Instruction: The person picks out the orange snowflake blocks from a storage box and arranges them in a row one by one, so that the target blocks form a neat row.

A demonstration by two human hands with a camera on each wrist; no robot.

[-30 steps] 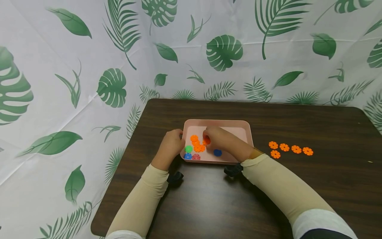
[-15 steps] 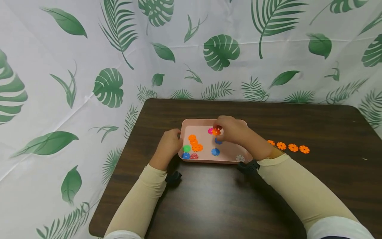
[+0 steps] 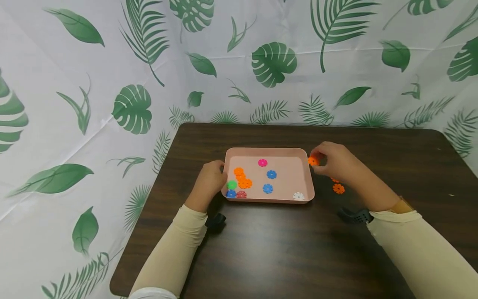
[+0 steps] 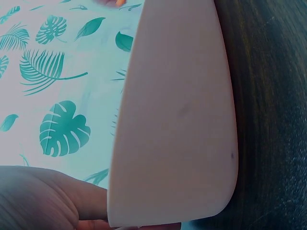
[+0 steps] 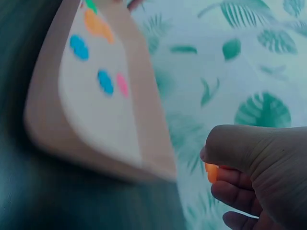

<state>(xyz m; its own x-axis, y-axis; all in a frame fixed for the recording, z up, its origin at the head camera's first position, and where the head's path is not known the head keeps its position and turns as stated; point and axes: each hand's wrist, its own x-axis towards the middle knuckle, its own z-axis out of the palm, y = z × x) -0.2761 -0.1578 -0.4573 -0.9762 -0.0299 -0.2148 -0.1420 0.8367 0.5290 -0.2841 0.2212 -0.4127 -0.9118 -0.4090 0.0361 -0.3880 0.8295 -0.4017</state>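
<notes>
A shallow pink tray (image 3: pixel 285 178) lies on the table, with flower-shaped plastic discs spread inside it. At its left end my left hand (image 3: pixel 210 180) grips the rim; in the left wrist view some of its fingers are hidden behind the tray wall. Just beyond the tray's right edge, my right hand (image 3: pixel 337 162) pinches an orange flower-shaped disc (image 3: pixel 313 161) between thumb and fingers. Orange discs (image 3: pixel 244 183) cluster on the tray's left side, beside a green disc (image 3: pixel 232 185). Elsewhere in the tray are a pink disc (image 3: pixel 262 162), blue discs (image 3: pixel 267 188) and a white disc (image 3: pixel 298 196).
On the dark wooden table (image 3: pixel 257 245), an orange disc (image 3: pixel 338 189) lies to the right of the tray. Another shows partly under my right hand, which hides that area. A leaf-patterned cloth (image 3: pixel 209 50) hangs behind the table and at its left.
My right hand has picked up an orange disc in the tray and carried it right, past the tray's right edge. The left hand has stayed at the tray's left end.
</notes>
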